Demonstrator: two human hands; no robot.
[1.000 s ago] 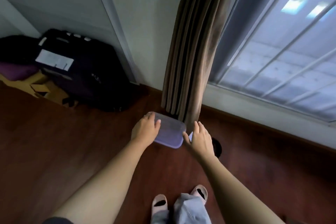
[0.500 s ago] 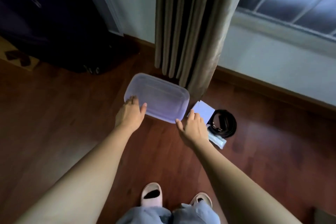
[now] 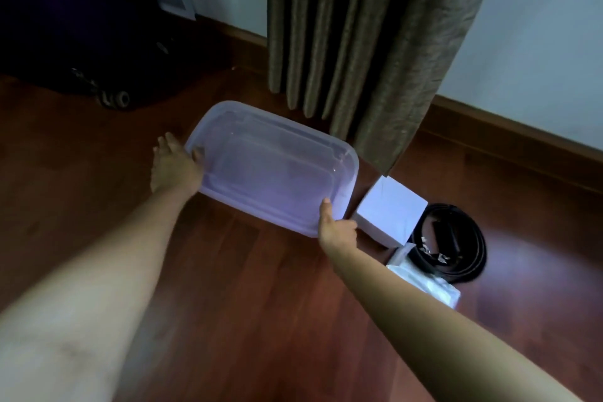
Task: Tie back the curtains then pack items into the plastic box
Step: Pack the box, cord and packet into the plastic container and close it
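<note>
Right, status: packing stage, nothing packed yet.

- Translucent lilac rectangular plastic box (image 3: 277, 173) is on the red-brown wooden floor (image 3: 261, 303), just in front of the hem of the brown pleated fabric curtain (image 3: 359, 42), near the skirting board. Cannot tell if it rests on the boards or is slightly lifted.
- Lid looks to be on, judging by the ridged top; nothing visible inside.
- Left hand (image 3: 176, 170) grips the box's left short end: thumb over the rim, fingers down the outside.
- Right hand (image 3: 336, 228) pinches the near right corner: thumb on top, fingers curled at the rim.
- Items waiting, all outside the box on the floor to its right: small white square cardboard box (image 3: 390, 212) just beside that corner, coiled black leather belt (image 3: 473, 238) touching the white box's far side, clear plastic packet (image 3: 424, 284) nearer the person, overlapped by the belt.
- Curtain hangs bunched in tight folds. No tie-back in view and the upper part is out of frame, so that step cannot be confirmed from here.
- Dark wheeled suitcase (image 3: 81, 26) stands at the wall far left, not involved.

Likely left: open the lid, load the three items, close.
</note>
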